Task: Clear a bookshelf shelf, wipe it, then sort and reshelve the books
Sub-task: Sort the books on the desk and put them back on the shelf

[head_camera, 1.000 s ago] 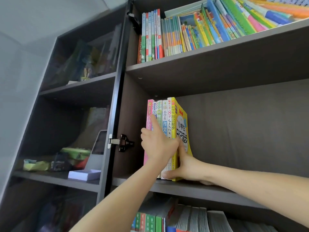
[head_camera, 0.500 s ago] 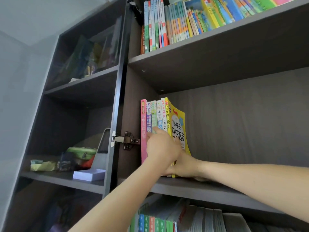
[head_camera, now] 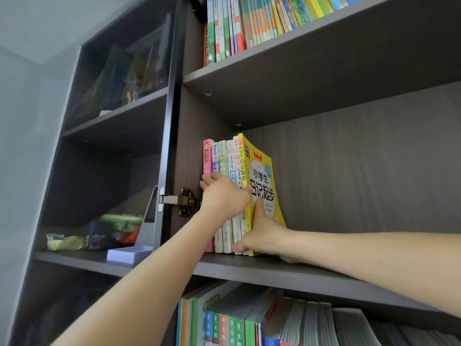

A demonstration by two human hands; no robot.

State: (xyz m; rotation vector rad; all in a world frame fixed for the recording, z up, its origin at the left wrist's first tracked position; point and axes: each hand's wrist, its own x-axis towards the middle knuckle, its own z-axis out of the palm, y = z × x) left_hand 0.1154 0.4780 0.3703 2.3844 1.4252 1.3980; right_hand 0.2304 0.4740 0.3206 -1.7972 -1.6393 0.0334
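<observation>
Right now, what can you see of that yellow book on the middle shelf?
The yellow book is a glossy softcover with a red crown and black Chinese lettering. It stands, slightly tilted, at the right end of a short row on the shelf. The right hand grips its lower part, thumb on the cover.

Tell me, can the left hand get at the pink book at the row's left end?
Likely yes: the left hand lies across the spines, fingertips at the pink book, nothing in front of it.
</observation>
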